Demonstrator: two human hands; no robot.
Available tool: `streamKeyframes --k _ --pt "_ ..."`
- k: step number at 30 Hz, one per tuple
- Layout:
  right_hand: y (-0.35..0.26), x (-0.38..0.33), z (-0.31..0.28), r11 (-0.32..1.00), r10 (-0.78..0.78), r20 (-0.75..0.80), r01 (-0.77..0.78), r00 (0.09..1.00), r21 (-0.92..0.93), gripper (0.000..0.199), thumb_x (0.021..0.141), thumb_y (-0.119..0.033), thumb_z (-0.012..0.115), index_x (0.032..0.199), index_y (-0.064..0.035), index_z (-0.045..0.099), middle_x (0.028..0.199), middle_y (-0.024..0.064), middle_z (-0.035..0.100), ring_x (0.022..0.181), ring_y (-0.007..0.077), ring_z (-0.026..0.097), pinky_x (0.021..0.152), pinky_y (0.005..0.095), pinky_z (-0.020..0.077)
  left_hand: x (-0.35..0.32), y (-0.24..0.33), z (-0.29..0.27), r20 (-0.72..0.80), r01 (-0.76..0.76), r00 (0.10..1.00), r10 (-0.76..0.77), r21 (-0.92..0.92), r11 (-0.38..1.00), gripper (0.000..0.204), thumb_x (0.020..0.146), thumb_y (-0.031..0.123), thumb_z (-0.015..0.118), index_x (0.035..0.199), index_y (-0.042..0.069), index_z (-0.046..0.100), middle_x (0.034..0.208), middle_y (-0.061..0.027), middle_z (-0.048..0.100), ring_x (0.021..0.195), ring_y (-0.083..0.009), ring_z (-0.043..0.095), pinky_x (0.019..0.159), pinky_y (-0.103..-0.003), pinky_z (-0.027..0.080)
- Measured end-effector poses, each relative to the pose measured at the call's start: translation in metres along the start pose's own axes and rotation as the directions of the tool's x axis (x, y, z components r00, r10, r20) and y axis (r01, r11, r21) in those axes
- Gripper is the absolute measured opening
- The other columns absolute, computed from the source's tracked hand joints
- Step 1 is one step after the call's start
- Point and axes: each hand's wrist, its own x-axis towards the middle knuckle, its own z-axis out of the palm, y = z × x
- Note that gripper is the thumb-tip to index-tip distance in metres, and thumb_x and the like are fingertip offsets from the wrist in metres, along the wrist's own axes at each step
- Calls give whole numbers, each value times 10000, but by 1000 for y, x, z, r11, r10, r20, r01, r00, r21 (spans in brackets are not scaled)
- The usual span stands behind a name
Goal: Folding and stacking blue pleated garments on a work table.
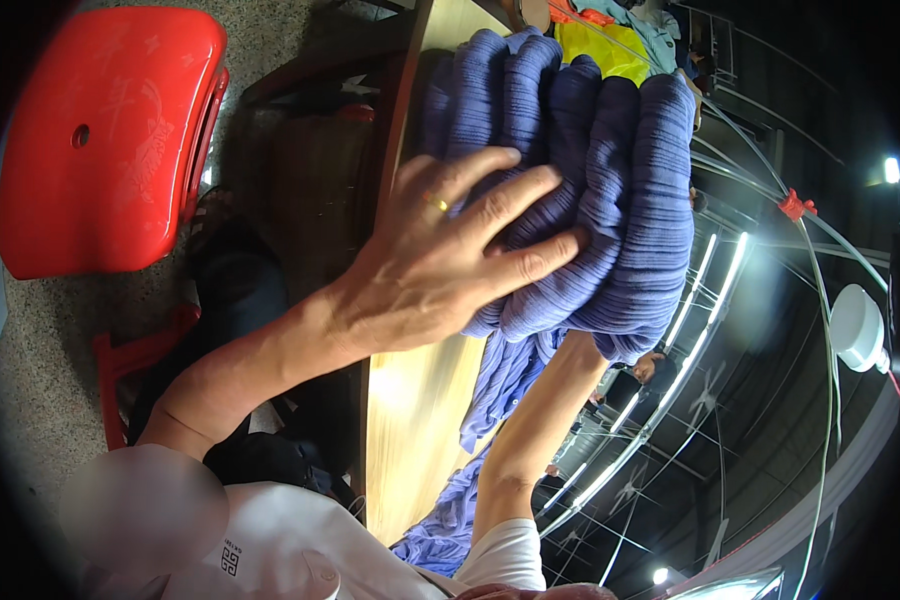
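Note:
A thick bundle of purple-blue ribbed knit fabric [580, 190], gathered in several fat rolls side by side, is above the wooden tabletop. My left hand [460, 235], with a gold ring, lies across the bundle's near face, fingers spread and pressing lightly into the folds. The right forearm [535, 430] goes up behind the bundle's lower end; the right hand and its fingers are hidden by the fabric. More loose purple-blue fabric [450, 515] trails along the table below the bundle.
The light wooden table [405, 420] runs along the middle. A red plastic stool [110, 150] stands on the speckled floor at the left. Yellow fabric [605, 50] lies at the far end. White cables [820, 400] and a white bulb [858, 328] hang at the right.

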Motion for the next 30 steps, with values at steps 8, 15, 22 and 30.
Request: streamKeyframes --k 8,15,22,30 --pt "13 2 6 990 -18 -15 16 1000 -138 520 1195 -174 434 1694 -34 384 1659 194 522 1526 331 526 1336 445 376 -11 59 24 135 80 988 -81 12 997 657 1099 349 520 1659 8 474 1708 -233 454 1650 -406 316 1218 -655 226" --pt "-5 -7 9 965 -69 -38 57 997 -256 512 1194 -172 437 1683 -24 400 1648 203 532 1519 330 535 1327 436 387 -12 88 32 141 101 988 -63 -275 956 742 1029 207 645 1706 38 393 1796 -299 213 1637 -409 341 1288 -667 70" --pt "-9 -64 40 927 -133 -88 93 987 -364 505 1193 -170 440 1673 -14 415 1637 212 541 1512 329 543 1318 427 398 -10 72 22 67 120 992 -103 -348 930 900 905 224 773 1712 106 393 1780 -288 250 1550 -412 440 1212 -621 263" --pt "10 -116 64 920 -137 -99 89 986 -382 497 1191 -167 443 1661 -3 432 1625 223 552 1504 327 553 1308 417 411 -18 57 17 74 202 979 -188 -285 937 976 895 324 846 1727 132 372 1786 -270 255 1589 -449 357 1223 -594 291"
